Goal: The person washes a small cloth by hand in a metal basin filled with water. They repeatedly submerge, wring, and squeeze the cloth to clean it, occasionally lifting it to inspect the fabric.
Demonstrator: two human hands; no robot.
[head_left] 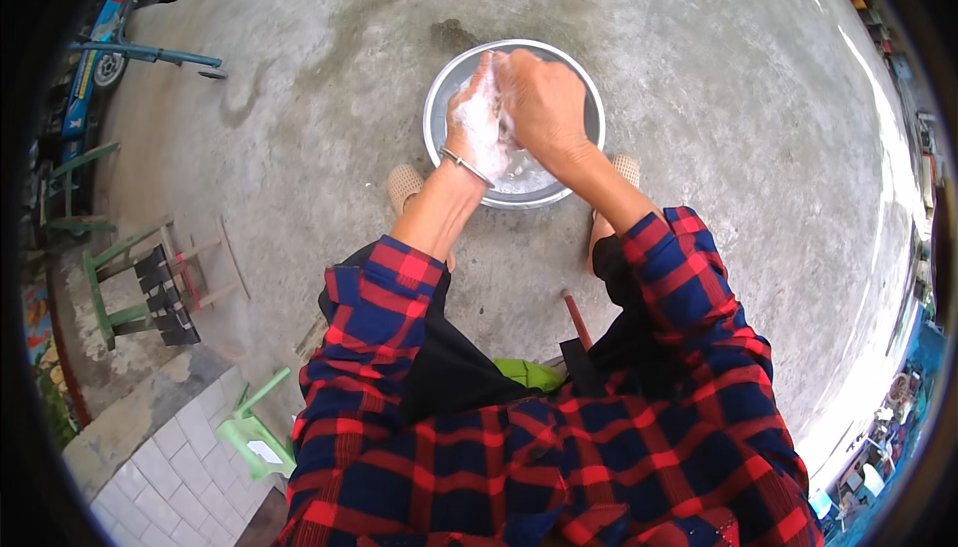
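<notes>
1. A metal basin (pixel 439 98) stands on the concrete floor (pixel 699 78), just beyond the person's feet. One beige shoe (pixel 404 186) shows at its near left edge, another at its near right.
2. Both hands are over the basin, pressed together. The left hand (pixel 477 123) is coated in white suds and curled round something soapy; what it is, I cannot tell. A metal bangle (pixel 466 167) sits on that wrist.
3. The right hand (pixel 544 103) lies closed over the left hand, knuckles up, its fingers bent down into the lather.
4. Sudsy water (pixel 524 178) shows in the near part of the basin.
5. To do this scrubbing well, I judge: keep both hands low over the basin so the suds drop back in, rub palm against palm with steady pressure, and turn the lathered thing often so every side gets worked.
6. Green stools (pixel 150 282) and a bicycle (pixel 110 48) stand well apart, far left.
</notes>
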